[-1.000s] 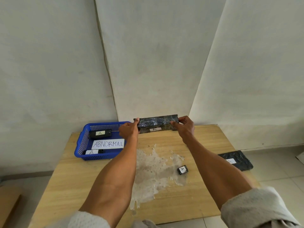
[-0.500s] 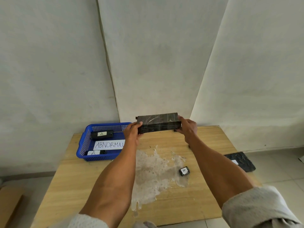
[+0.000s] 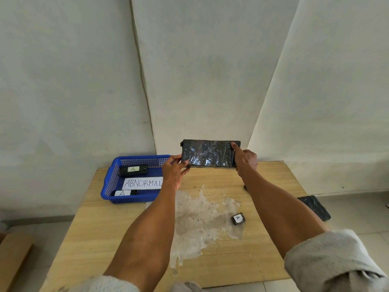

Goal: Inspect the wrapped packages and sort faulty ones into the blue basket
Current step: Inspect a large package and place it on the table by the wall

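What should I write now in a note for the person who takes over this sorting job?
The left hand grips the left end of the long package; the right hand grips its right end, lifted above the table.
Done: the rear package and the front package lie in the blue basket.
Left: judge the long package; then the small package on the table and the flat package beyond its right edge.

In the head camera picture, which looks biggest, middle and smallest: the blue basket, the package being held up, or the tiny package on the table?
1. The basket looks largest.
2. The held package looks a bit smaller, though it is lifted off the table, so that is unsure.
3. The small package is clearly smallest.
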A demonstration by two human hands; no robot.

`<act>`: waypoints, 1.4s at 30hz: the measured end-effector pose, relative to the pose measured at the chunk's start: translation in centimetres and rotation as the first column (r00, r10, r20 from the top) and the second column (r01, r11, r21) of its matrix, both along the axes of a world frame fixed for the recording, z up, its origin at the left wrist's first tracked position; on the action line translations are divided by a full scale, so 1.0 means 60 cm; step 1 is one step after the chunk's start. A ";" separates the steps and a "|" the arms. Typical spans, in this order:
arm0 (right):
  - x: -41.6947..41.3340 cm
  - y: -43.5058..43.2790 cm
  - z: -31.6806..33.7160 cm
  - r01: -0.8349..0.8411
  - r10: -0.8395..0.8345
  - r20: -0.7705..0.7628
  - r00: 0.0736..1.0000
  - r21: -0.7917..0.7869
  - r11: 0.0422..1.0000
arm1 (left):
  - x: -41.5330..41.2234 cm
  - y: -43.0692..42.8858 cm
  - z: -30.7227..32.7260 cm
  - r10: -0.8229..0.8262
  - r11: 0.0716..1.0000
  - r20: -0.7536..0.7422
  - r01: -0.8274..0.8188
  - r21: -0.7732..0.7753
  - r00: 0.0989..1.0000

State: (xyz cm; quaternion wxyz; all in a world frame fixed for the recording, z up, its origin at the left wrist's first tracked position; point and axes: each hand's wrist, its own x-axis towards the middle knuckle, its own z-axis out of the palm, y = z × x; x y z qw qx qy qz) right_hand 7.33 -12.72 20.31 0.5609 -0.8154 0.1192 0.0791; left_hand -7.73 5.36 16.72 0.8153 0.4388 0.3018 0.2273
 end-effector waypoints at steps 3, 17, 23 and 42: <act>0.000 0.000 -0.008 -0.004 0.004 0.001 1.000 -0.015 1.000 | 0.001 0.001 0.001 0.017 1.000 -0.026 -0.017 0.006 1.000; -0.021 -0.030 -0.050 -0.463 0.449 0.112 0.887 0.238 0.854 | 0.025 0.004 0.040 0.237 0.969 -0.443 -0.181 0.166 0.865; -0.022 -0.035 -0.047 -0.474 0.458 0.137 0.878 0.126 0.871 | 0.027 -0.005 0.038 0.278 0.954 -0.440 -0.192 0.230 0.854; 0.006 -0.010 -0.027 -0.062 0.060 0.015 0.998 0.217 0.974 | 0.024 -0.015 0.013 0.149 0.986 -0.157 -0.135 0.094 0.976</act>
